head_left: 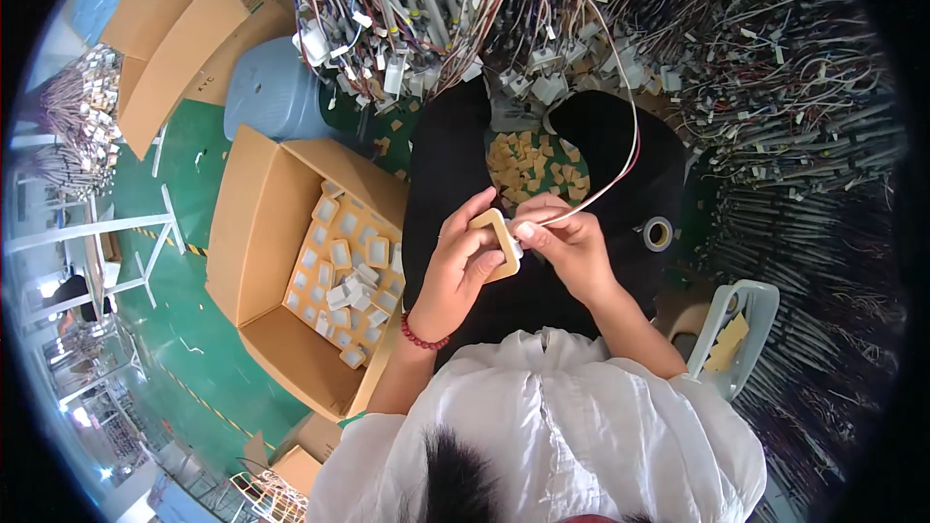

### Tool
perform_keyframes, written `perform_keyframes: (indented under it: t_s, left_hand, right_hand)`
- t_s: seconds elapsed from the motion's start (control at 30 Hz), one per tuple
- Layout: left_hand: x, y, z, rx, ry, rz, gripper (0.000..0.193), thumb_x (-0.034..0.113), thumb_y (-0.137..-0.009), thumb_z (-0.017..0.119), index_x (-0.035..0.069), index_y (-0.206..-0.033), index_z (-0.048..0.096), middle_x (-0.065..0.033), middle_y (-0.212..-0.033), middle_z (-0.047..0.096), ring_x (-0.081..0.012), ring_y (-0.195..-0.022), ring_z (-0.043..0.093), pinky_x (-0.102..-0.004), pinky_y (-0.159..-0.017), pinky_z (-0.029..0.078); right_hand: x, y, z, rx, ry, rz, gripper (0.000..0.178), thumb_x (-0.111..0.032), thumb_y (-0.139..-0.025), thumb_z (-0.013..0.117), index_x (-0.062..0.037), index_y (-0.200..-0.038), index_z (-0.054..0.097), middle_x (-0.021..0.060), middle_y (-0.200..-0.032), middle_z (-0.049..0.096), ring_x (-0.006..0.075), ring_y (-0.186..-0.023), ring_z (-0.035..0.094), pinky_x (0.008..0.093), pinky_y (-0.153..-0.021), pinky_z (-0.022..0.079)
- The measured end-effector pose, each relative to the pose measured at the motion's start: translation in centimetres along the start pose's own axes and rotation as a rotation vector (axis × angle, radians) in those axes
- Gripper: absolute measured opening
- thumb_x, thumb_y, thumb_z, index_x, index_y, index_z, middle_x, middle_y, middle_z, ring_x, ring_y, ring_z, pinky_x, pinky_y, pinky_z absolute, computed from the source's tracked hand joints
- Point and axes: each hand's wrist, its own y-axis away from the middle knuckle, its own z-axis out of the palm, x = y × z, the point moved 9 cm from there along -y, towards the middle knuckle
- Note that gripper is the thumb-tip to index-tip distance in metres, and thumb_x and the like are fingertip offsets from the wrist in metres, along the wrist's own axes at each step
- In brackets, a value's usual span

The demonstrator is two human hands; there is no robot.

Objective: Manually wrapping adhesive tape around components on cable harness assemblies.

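Observation:
My left hand [455, 257] holds a small square piece with a tan frame [511, 257] and a white part on its right side, its fingers around the frame edges. Close against that white part, my right hand [573, 244] pinches the end of a thin pale and red cable [621, 172]. The cable curves up from my fingers to a hanging mass of wires [484, 0] ahead of me. Whether the cable end sits inside the white part is hidden by my right fingers. Both hands are above my lap, in front of dark trousers [441, 155].
To my left an open cardboard box [257, 223] holds several similar white and tan pieces [354, 291]. A blue plastic stool [276, 87] stands behind it. Tan scraps [523, 165] litter the floor between my legs. At right are a tape roll [666, 234], a translucent bin [760, 329] and dense cable bundles [804, 261].

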Motion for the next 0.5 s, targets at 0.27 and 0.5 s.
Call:
perform_keyframes:
  t_s: [0.27,0.5]
  left_hand:
    - [-0.7,-0.1,0.5,0.192,-0.159,0.036,0.010,0.004,-0.084,0.064,0.001,-0.092,0.061,-0.0185,-0.141,0.039,-0.0294,-0.119,0.047,-0.0338,-0.088,0.046]
    - [-3.3,0.5,0.0,0.164,0.046,-0.137,0.012,0.011,-0.082,0.067,0.002,-0.090,0.068,-0.0234,-0.142,0.040,-0.0321,-0.123,0.048,-0.0369,-0.099,0.039]
  right_hand:
    - [3.3,1.3,0.9,-0.046,0.071,0.194,0.072,-0.021,-0.078,0.077,-0.0030,-0.137,0.040,0.0069,-0.107,0.057,0.0062,-0.069,0.050,0.0205,-0.057,0.044]
    - [4.2,-0.1,-1.6,-0.007,-0.099,0.276,0.052,-0.014,-0.078,0.073,0.0008,-0.123,0.051,0.0033,-0.097,0.063,0.0087,-0.081,0.060,0.0228,-0.066,0.050]
